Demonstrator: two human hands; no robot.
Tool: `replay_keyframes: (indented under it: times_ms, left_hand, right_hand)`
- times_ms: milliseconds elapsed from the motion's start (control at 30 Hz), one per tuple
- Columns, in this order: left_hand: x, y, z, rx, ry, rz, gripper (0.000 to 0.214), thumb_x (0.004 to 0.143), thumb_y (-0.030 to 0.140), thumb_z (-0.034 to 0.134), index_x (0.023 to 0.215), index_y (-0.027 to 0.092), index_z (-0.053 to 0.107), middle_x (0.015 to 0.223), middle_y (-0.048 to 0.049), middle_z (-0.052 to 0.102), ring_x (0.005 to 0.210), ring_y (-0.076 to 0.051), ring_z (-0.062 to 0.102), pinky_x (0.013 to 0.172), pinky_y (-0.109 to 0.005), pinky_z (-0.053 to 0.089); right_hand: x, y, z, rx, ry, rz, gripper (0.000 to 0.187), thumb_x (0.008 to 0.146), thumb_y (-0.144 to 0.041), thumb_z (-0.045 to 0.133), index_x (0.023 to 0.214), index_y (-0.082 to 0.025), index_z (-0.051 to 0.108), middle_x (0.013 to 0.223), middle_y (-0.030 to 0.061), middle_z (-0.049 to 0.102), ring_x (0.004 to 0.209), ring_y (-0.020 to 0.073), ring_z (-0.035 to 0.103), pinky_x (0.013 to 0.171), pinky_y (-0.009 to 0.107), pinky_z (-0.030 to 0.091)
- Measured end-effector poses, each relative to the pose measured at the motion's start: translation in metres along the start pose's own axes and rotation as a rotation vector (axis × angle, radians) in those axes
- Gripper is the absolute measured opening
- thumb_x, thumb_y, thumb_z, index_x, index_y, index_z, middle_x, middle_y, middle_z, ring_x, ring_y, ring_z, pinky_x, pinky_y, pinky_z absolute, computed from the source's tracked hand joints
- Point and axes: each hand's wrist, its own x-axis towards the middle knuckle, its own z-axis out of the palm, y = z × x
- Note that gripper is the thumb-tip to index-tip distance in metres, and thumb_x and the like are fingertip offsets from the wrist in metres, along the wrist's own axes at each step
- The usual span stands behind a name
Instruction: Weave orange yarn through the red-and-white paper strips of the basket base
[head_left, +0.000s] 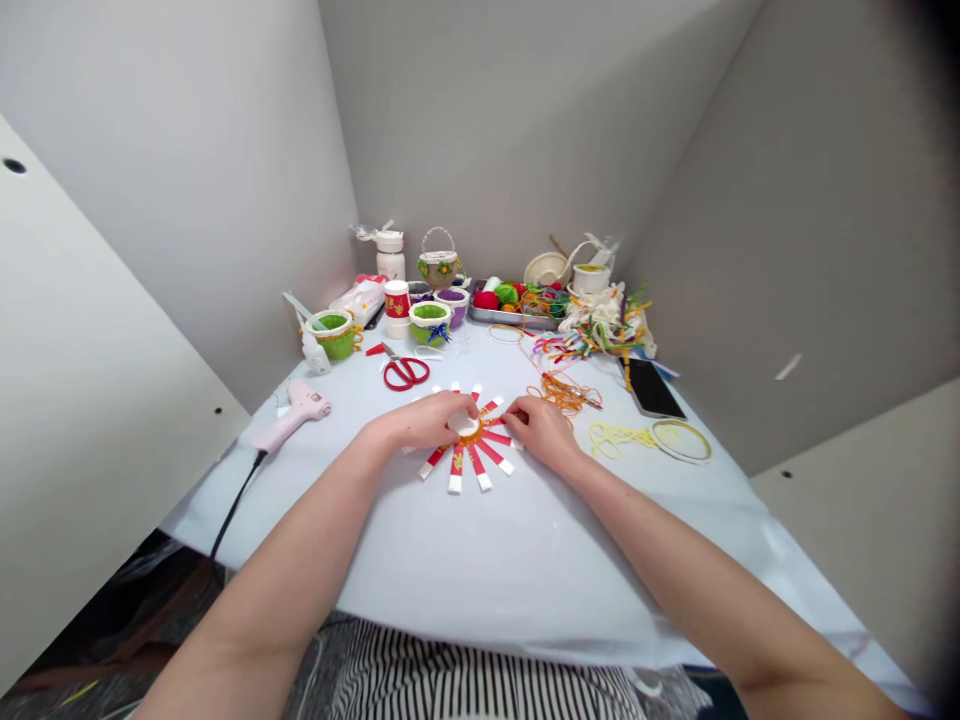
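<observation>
A paper cup cut into red-and-white strips [471, 462] lies fanned out flat on the table, with an orange cord wound round its white base. My left hand [427, 420] rests on the base, fingers curled over it. My right hand [541, 430] is at the right side of the fan, its fingertips pinched together at the orange cord by the strips. What the pinch holds is too small to see clearly.
Red scissors [406, 372] lie behind the fan, a pink glue gun [294, 414] at the left. Orange cord [566, 392], yellow cord [619, 436], a ring [681, 440] and a phone [651, 388] lie at the right. Decorated cups [430, 322] and a tray of yarn [510, 300] stand at the back.
</observation>
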Motion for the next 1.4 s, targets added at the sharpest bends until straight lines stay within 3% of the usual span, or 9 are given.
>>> replay_keyframes:
  times_ms: [200, 333, 433, 600, 733, 933, 1200, 1400]
  left_hand:
    - [0.002, 0.008, 0.004, -0.016, 0.107, -0.048, 0.032, 0.077, 0.028, 0.065, 0.107, 0.021, 0.061, 0.108, -0.0061, 0.064, 0.102, -0.025, 0.060, 0.088, -0.034, 0.048]
    - [0.004, 0.004, 0.011, -0.054, 0.199, 0.015, 0.033, 0.077, 0.028, 0.067, 0.107, 0.020, 0.059, 0.125, -0.0087, 0.055, 0.112, -0.025, 0.056, 0.098, -0.035, 0.045]
    - [0.005, 0.002, 0.013, -0.032, 0.242, -0.027, 0.041, 0.075, 0.033, 0.070, 0.112, 0.018, 0.057, 0.128, -0.0106, 0.050, 0.112, -0.025, 0.056, 0.098, -0.036, 0.046]
    - [0.006, 0.001, 0.010, 0.032, 0.163, -0.087, 0.039, 0.078, 0.033, 0.069, 0.112, 0.018, 0.059, 0.109, -0.0074, 0.063, 0.099, -0.025, 0.061, 0.086, -0.033, 0.048]
    - [0.006, -0.007, 0.007, 0.017, 0.139, -0.067, 0.041, 0.078, 0.029, 0.068, 0.117, 0.021, 0.059, 0.115, -0.0058, 0.064, 0.102, -0.024, 0.061, 0.087, -0.031, 0.047]
    - [0.001, -0.010, 0.000, 0.001, 0.047, -0.041, 0.042, 0.077, 0.020, 0.066, 0.118, 0.025, 0.061, 0.118, -0.0040, 0.063, 0.107, -0.022, 0.059, 0.093, -0.030, 0.046]
    - [-0.002, 0.003, -0.009, -0.017, -0.038, -0.059, 0.040, 0.075, 0.013, 0.059, 0.113, 0.023, 0.062, 0.119, -0.0022, 0.065, 0.106, -0.021, 0.060, 0.091, -0.028, 0.047]
    - [-0.002, -0.002, -0.007, -0.035, -0.021, -0.052, 0.040, 0.075, 0.014, 0.057, 0.113, 0.024, 0.062, 0.119, -0.0018, 0.065, 0.105, -0.022, 0.061, 0.088, -0.028, 0.048]
  right_hand:
    - [-0.005, 0.004, 0.004, 0.001, 0.026, -0.022, 0.012, 0.086, -0.023, 0.061, 0.079, -0.020, 0.070, 0.078, 0.0024, 0.069, 0.074, 0.0157, 0.059, 0.065, 0.025, 0.035]
    - [-0.003, 0.008, 0.006, 0.004, 0.045, -0.050, 0.013, 0.087, -0.023, 0.060, 0.078, -0.019, 0.069, 0.077, 0.0026, 0.069, 0.072, 0.0154, 0.057, 0.066, 0.025, 0.036]
    - [-0.003, 0.010, 0.007, 0.020, 0.049, -0.068, 0.013, 0.087, -0.023, 0.060, 0.077, -0.019, 0.068, 0.077, 0.0026, 0.068, 0.072, 0.0155, 0.057, 0.067, 0.025, 0.037]
    - [-0.003, 0.014, 0.008, 0.065, 0.066, -0.106, 0.011, 0.087, -0.021, 0.061, 0.080, -0.019, 0.069, 0.080, 0.0032, 0.066, 0.076, 0.0160, 0.057, 0.069, 0.026, 0.039]
    - [-0.008, 0.017, 0.004, 0.147, 0.107, -0.152, 0.011, 0.087, -0.020, 0.061, 0.084, -0.019, 0.071, 0.085, 0.0053, 0.064, 0.083, 0.0180, 0.058, 0.076, 0.030, 0.043]
    - [-0.035, 0.014, -0.010, 0.221, 0.062, -0.284, 0.017, 0.090, -0.014, 0.055, 0.090, -0.020, 0.070, 0.087, 0.0057, 0.062, 0.083, 0.0181, 0.059, 0.076, 0.030, 0.046]
    - [-0.083, 0.006, -0.019, 0.146, 0.033, -0.371, 0.021, 0.092, -0.010, 0.049, 0.095, -0.021, 0.067, 0.093, 0.0062, 0.061, 0.087, 0.0178, 0.059, 0.078, 0.029, 0.048]
    - [-0.095, 0.002, -0.017, -0.013, 0.005, -0.427, 0.023, 0.091, -0.009, 0.047, 0.091, -0.020, 0.068, 0.089, 0.0083, 0.061, 0.085, 0.0200, 0.057, 0.075, 0.031, 0.048]
